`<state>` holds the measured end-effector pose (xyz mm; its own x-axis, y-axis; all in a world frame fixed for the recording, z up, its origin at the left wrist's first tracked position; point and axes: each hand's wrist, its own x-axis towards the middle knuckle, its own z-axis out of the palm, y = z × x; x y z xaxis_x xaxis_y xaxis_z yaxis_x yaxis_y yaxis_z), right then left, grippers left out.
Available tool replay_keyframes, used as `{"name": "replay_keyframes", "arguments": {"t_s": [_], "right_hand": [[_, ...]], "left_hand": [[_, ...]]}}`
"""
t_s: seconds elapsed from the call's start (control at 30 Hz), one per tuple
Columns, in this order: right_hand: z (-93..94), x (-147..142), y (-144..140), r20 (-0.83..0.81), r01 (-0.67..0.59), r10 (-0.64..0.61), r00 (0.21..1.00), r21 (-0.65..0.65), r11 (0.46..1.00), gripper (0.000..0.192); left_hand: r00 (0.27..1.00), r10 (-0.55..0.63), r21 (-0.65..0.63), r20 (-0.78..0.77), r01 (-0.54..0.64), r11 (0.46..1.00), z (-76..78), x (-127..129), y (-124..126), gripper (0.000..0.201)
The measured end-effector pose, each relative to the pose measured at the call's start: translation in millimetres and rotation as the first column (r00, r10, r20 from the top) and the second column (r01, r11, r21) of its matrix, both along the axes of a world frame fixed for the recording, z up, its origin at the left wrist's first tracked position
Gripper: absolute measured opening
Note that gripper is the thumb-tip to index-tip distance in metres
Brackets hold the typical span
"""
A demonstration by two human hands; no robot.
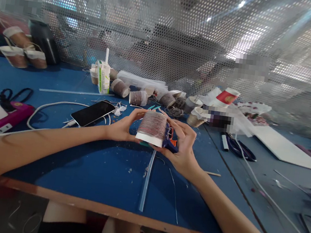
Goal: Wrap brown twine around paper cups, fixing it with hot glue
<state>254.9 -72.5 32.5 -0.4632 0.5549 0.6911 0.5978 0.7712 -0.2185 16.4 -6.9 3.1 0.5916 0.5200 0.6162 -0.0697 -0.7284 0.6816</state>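
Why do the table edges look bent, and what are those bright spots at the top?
Head view: the wide lens bows the blue table outward; ceiling lights glare through the perforated screen; some patches are pixelated; the wrapped cup in both hands stays fairly sharp.

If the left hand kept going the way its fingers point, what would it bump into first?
The left hand points right, at the thread-wrapped cup it already touches. Beyond that is the right hand, holding the cup's other side with a blue glue gun.

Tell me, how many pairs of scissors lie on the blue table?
2. One black pair of scissors lies far left beside the pink tool; another dark pair lies right of the hands. Clutter may hide more.
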Motion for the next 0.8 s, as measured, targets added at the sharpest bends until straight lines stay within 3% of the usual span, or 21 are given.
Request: {"name": "replay_keyframes", "arguments": {"t_s": [0.3,0.43,0.53,0.67,0.8], "right_hand": [[0.7,-3.2,-4.2,0.031,0.056,-0.056,0.998,-0.001,0.998,0.067],[9.5,-6.8,-12.8,-0.076,-0.130,0.130,0.989,0.001,0.992,0.061],[18.9,-9.2,-23.3,-0.029,-0.191,0.193,0.981,0.060,0.980,0.037],[24.9,-12.1,-31.0,0.089,-0.146,0.138,0.986,0.083,0.986,0.021],[19.7,-11.7,-27.6,-0.079,-0.045,0.045,0.996,0.011,0.999,0.014]], "left_hand": [[0.997,0.073,0.058,-0.031,-0.071,0.996,1.2,-1.6,-1.3,0.096],[0.985,0.173,0.122,0.022,-0.174,0.977,-2.4,-0.7,1.7,0.086],[0.974,0.221,0.137,0.046,-0.225,0.965,-6.5,-0.7,4.0,0.086],[0.971,0.228,0.141,0.072,-0.237,0.961,-8.8,-0.5,3.8,0.084],[0.970,0.217,0.125,0.108,-0.230,0.965,-9.2,0.0,3.5,0.086]]}}
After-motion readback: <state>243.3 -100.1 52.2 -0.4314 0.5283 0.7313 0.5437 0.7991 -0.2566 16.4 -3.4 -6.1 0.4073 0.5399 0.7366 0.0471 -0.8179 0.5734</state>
